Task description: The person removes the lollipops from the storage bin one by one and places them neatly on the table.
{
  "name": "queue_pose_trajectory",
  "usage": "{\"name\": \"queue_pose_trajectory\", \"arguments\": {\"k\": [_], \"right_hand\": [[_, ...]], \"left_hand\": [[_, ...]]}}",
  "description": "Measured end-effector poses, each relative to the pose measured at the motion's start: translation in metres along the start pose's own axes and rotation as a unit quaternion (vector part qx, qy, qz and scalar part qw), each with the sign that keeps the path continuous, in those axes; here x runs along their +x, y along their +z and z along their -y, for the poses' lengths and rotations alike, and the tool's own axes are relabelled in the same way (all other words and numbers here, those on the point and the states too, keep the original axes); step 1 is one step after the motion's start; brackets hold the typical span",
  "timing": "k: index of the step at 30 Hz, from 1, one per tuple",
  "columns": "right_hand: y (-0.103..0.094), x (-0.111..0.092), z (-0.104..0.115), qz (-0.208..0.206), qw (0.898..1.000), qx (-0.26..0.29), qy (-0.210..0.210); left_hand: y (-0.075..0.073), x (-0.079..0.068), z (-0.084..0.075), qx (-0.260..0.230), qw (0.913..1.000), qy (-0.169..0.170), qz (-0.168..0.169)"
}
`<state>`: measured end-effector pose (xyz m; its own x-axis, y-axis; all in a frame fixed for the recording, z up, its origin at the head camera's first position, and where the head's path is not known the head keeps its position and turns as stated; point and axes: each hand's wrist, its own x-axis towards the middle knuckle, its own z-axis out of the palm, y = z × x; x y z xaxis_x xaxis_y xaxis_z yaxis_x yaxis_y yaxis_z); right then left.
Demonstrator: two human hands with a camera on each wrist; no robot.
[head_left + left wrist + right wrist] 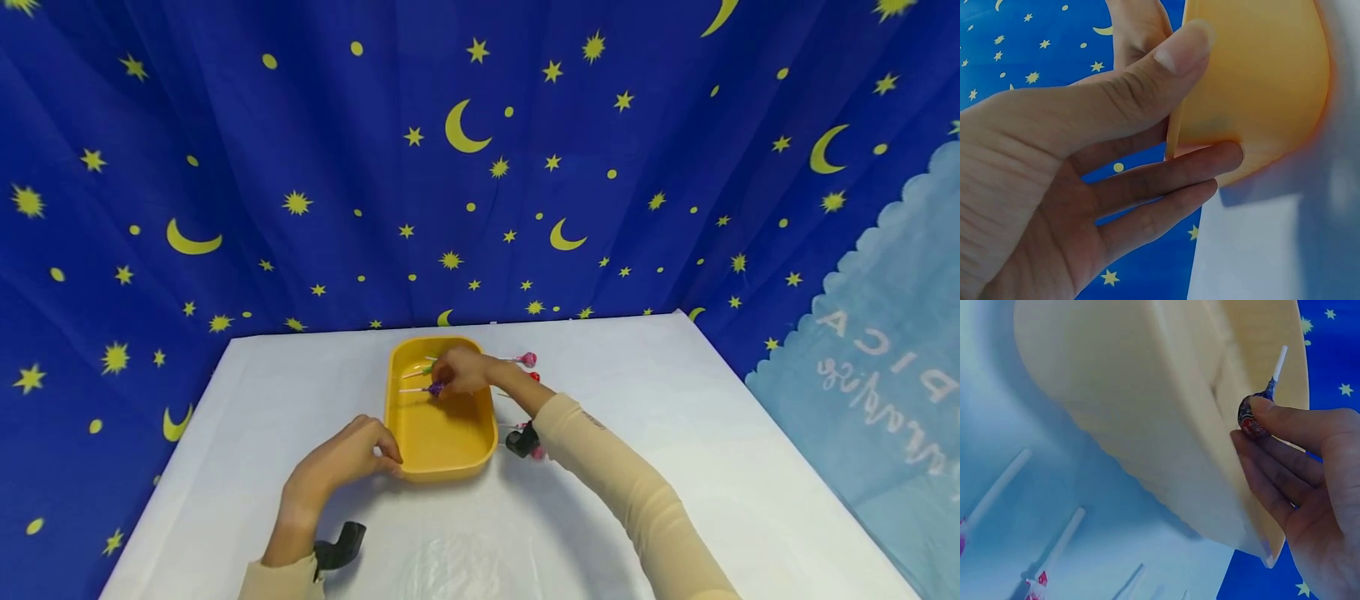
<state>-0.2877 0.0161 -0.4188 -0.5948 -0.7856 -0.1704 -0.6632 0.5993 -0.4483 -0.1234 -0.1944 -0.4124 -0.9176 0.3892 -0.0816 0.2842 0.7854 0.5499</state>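
A yellow rectangular tray [444,442] lies on the white table. My left hand [341,458] grips its near left corner, the thumb [1182,53] on one side of the wall and the fingers on the other. Over the far half of the tray, my right hand [462,371] pinches a purple-wrapped lollipop [1252,420] by its candy end between thumb and fingers. Its white stick points left in the head view. Near it inside the tray is a green lollipop [427,370], partly hidden by the right hand.
Right of the tray, several lollipops lie on the table, among them a pink one [528,360], a red one [534,377] and another pink one [537,453] partly behind the right wrist camera [521,440]. A blue starry curtain [420,192] hangs behind the table.
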Motion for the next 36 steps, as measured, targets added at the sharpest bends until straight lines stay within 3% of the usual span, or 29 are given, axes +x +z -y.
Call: {"name": "queue_pose_trajectory", "arguments": {"k": [10,16,27,36], "right_hand": [[-0.01,-0.012,-0.007,-0.038,0.998,0.045,-0.006],[-0.023,-0.025,-0.019,-0.067,0.993,0.09,-0.027],[-0.04,-0.055,-0.045,-0.113,0.983,0.14,0.023],[-0.044,-0.082,-0.08,-0.17,0.977,0.12,0.047]], "left_hand": [[0.001,0.002,0.004,0.001,0.9993,0.037,-0.002],[0.001,0.001,0.003,-0.002,0.9996,0.029,0.001],[0.0,-0.001,0.001,-0.009,0.9998,0.017,-0.001],[-0.002,-0.002,0.0,-0.008,0.9998,0.014,-0.01]]}}
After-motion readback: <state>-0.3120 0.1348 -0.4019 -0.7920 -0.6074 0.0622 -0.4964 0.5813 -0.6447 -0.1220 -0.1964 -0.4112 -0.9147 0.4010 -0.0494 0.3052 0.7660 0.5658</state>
